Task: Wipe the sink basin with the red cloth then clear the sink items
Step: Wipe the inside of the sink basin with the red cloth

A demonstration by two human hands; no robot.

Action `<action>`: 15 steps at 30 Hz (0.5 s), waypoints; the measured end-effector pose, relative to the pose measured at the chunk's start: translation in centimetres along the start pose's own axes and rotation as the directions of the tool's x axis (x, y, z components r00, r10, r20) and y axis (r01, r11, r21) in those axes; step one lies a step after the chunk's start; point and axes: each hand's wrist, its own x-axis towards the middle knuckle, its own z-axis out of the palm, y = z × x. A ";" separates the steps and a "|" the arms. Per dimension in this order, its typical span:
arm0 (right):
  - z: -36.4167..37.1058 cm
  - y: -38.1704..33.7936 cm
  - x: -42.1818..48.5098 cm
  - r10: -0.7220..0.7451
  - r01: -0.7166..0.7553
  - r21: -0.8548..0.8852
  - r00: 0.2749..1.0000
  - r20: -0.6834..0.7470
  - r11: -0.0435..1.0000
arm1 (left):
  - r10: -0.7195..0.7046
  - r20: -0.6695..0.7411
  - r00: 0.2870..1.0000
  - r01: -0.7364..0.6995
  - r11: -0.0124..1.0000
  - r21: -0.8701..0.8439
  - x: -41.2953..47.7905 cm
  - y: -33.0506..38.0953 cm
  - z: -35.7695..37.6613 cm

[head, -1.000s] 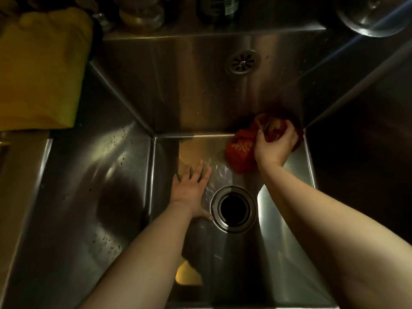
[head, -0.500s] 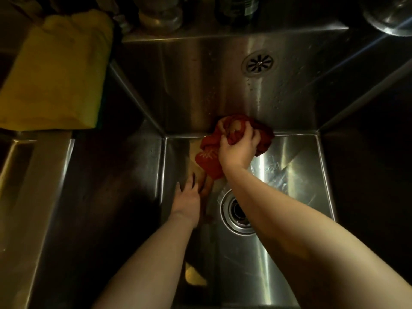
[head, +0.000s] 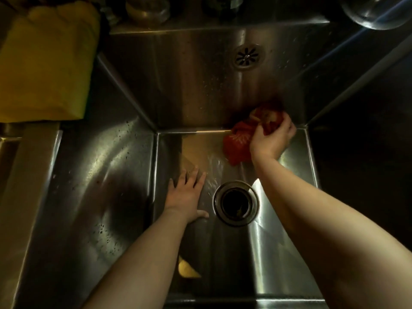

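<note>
One yellow cloth (head: 44, 63) drapes the sink (head: 189, 85) rim. Past the drain (head: 236, 202), the right hand (head: 270, 141) grips the red cloth (head: 238, 143), fingers (head: 287, 124) curled over it; the left hand (head: 186, 195) lies flat.

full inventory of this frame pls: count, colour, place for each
sink basin: 1, steel, fills the view
drain: 1, steel ring round a dark opening, middle of the basin floor
overflow grille: 1, steel, back wall
red cloth: 1, red, bunched at the floor's far right corner
yellow cloth: 1, yellow, counter at far left
yellow scrap: 1, yellow, near floor, partly behind the left forearm; kind unclear
containers: count unclear, dark, ledge behind the sink
shiny bowl: 1, top right corner
left hand: 1, flat on the floor, left of the drain
right hand: 1, grips the red cloth
</note>
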 end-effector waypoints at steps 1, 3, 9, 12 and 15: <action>-0.3 -0.1 0.5 0.032 -0.031 0.022 0.998 -0.052 0.999 | -0.002 0.001 1.000 0.002 1.000 0.002 0.0 0.0 0.0; -0.4 -0.4 1.1 0.109 -0.102 0.065 0.987 -0.116 0.993 | -0.004 0.004 1.000 0.004 1.000 0.002 0.0 0.1 -0.1; 2.3 -1.9 -1.8 0.209 -0.221 0.147 0.974 0.089 0.964 | -0.008 0.006 1.000 0.008 1.000 -0.015 0.0 0.0 -0.1; 3.6 -1.8 -3.8 0.183 -0.224 0.149 0.951 0.250 0.963 | -0.016 0.025 1.000 0.016 1.000 -0.026 0.1 0.0 0.0; 4.4 -1.3 -4.8 0.128 -0.157 0.060 0.933 0.337 0.986 | -0.023 0.028 0.999 0.024 0.999 -0.029 0.0 -0.1 0.3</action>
